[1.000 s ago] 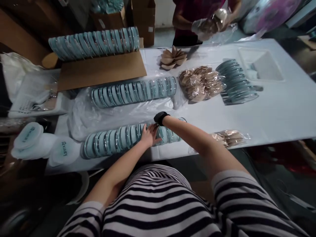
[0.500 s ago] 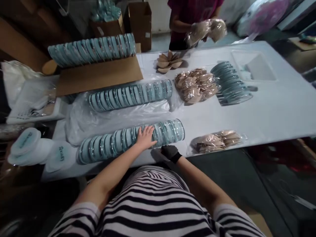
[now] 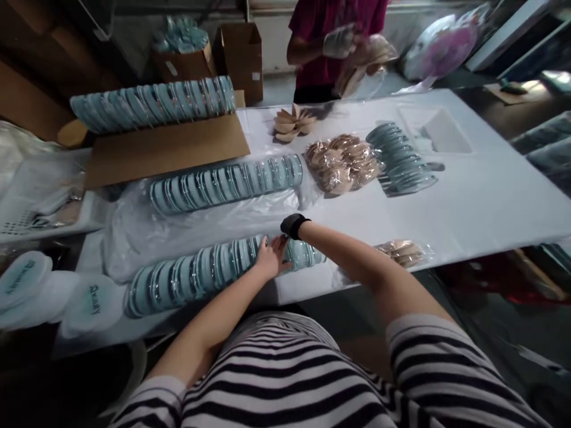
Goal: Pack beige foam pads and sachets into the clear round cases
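A long row of round, pale-teal pieces with shiny rims [image 3: 200, 270] lies on its side along the near table edge. My left hand [image 3: 270, 258] is bare and rests on this row toward its right end, its fingers apart. Just beyond the row's far side is my right hand [image 3: 293, 226], in a black glove, bent into a fist near my left fingertips. What it holds, if anything, is hidden. A second similar row [image 3: 227, 183] lies farther back on clear plastic film [image 3: 134, 238]. My right forearm crosses over the first row's right end and partly hides a bag of beige cup-shaped pieces [image 3: 404, 252].
A third row [image 3: 154, 104] stands behind a cardboard sheet [image 3: 169, 148]. Bagged beige pieces [image 3: 341, 163], stacked teal pieces [image 3: 401, 157] and a white tray [image 3: 466, 145] lie farther right. White printed lids [image 3: 91, 303] sit at left. Across the table, a person [image 3: 339, 47] handles a bag.
My right hand has moved from the near side of the row to its far side. My left hand stays on the row. The view has shifted, and the co-worker's hands have moved.
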A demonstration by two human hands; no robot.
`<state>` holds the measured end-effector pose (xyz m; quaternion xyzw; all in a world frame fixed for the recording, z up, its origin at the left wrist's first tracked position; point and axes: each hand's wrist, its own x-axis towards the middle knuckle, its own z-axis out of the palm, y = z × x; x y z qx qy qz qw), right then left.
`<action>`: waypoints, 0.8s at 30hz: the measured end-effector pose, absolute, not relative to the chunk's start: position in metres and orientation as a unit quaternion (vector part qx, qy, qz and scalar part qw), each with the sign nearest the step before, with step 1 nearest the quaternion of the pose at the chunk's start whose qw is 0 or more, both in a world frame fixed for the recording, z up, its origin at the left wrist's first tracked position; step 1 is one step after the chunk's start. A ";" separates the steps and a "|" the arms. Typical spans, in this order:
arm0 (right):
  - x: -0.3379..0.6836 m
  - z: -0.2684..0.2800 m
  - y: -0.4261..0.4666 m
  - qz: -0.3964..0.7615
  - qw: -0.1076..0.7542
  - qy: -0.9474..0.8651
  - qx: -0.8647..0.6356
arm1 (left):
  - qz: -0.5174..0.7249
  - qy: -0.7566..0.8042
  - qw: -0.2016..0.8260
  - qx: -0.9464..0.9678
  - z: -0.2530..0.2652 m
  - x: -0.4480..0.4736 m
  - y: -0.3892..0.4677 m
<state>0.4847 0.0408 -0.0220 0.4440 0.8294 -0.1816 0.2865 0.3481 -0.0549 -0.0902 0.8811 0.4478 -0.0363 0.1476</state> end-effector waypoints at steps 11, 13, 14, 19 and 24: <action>0.524 -0.099 -0.144 -0.266 0.230 0.716 0.604 | -0.052 0.458 0.152 0.874 -0.086 0.345 -0.059; 0.526 -0.091 -0.138 -0.253 0.205 0.714 0.619 | -0.064 0.464 0.160 0.869 -0.082 0.343 -0.058; 0.531 -0.083 -0.127 -0.240 0.190 0.712 0.632 | -0.069 0.467 0.167 0.866 -0.080 0.345 -0.058; 0.566 -0.036 -0.021 -0.159 0.207 0.708 0.656 | -0.042 0.436 0.177 0.881 -0.075 0.379 -0.051; 0.533 -0.030 0.064 -0.236 0.343 0.730 0.542 | -0.075 0.399 0.150 0.902 -0.087 0.405 -0.048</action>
